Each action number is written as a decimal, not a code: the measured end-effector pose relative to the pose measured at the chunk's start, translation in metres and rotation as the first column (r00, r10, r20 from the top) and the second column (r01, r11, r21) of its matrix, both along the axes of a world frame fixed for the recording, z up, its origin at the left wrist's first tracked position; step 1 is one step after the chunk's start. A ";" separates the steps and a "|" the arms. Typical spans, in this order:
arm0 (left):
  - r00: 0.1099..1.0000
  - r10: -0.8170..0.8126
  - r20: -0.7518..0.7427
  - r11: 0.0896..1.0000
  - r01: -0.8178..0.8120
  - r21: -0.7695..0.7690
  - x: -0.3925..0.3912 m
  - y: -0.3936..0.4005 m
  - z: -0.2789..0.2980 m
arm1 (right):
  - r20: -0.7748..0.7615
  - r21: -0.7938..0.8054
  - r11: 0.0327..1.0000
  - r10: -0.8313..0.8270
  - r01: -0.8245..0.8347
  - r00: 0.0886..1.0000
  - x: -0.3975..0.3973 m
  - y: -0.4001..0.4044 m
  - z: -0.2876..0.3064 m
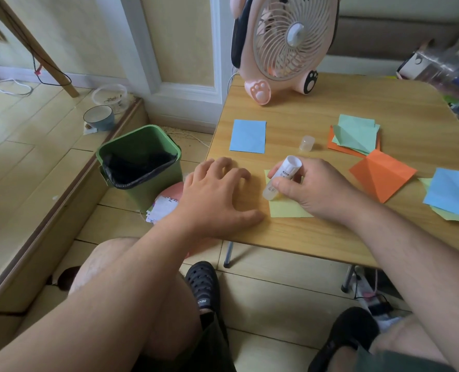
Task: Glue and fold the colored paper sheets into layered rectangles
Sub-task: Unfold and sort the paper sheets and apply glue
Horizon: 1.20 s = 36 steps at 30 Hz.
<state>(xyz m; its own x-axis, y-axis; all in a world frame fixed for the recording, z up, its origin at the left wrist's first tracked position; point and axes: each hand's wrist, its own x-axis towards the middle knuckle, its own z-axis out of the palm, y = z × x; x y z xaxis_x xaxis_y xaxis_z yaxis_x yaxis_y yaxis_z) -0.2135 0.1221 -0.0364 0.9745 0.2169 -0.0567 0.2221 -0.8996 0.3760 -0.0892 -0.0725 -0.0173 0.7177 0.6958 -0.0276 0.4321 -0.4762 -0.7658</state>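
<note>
Your right hand (307, 183) fingers pinch the white plastic glue stick (282, 176) on the pale yellow paper sheet (286, 209); left hand (217, 194) fingers spread beside it. Pin the sheet, glue evenly.

Item count, by kind:

- Hands: two, the left hand (217, 194) and the right hand (311, 186).
- Glue stick (282, 175): one.
- Loose cap (307, 143): one.
- Blue sheets: two, one at the far left (248, 136) and one at the right edge (450, 190).
- Orange sheets: two visible, one folded (381, 174) and one under a stack (333, 143).
- Yellow sheet (287, 209): one under the right hand.
- Green sheets (356, 132): a stack; exact number cannot be told.
- Fan (284, 44): one.
- Bin (142, 159): one, on the floor.
- Bowls: two, one blue-grey (99, 118) and one clear (110, 96).
</note>
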 end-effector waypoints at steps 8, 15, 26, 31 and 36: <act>0.998 0.046 0.031 0.998 -0.047 0.038 0.002 -0.005 -0.003 | -0.020 0.013 0.999 -0.037 0.037 0.999 0.012 0.010 0.000; 0.985 0.166 0.052 0.985 -0.169 0.046 0.015 -0.020 -0.003 | -0.034 0.036 0.997 -0.062 0.063 0.997 0.018 0.014 -0.001; 0.990 0.143 0.017 0.990 -0.144 0.014 0.015 -0.015 -0.001 | 0.073 0.035 0.995 -0.098 0.095 0.993 0.030 0.019 -0.005; 0.990 0.139 0.005 0.990 -0.139 0.001 0.014 -0.014 0.001 | 0.082 0.037 0.991 -0.130 0.127 0.988 0.033 0.023 -0.005; 0.990 0.138 0.001 0.990 -0.138 -0.013 0.015 -0.013 0.000 | 0.085 0.087 0.983 -0.171 0.164 0.982 0.033 0.023 -0.010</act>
<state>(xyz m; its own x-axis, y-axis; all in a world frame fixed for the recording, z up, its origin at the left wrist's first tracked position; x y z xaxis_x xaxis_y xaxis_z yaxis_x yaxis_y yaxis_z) -0.1990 0.1088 -0.0360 0.9355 0.3486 -0.0581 0.3429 -0.8555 0.3879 -0.0563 -0.0493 -0.0269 0.8214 0.5626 0.0941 0.4213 -0.4871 -0.7650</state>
